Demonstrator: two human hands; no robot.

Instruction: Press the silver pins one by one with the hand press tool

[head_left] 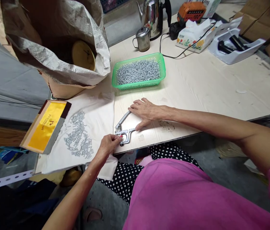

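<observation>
Lying flat near the front edge of a pale worktop is one pair of pliers, silver-grey, its two handles spread in a V toward the right, with a coiled spring between them and a small red part at the head. Two bare hands are on it. The left hand has its grip drawn together, thumb and forefinger meeting at the head beside the red part; what lies between them cannot be told. The right hand has its grip wide apart, thumb at the end of the lower handle, fingers at the upper one. To the left, one loose heap of metal pieces, too many to count, lies on one white cloth, with one yellow box beside it. Behind the hands stands one green basket filled with small metal pieces, also uncountable. Farther back are one kettle and one lidded mug.
</observation>
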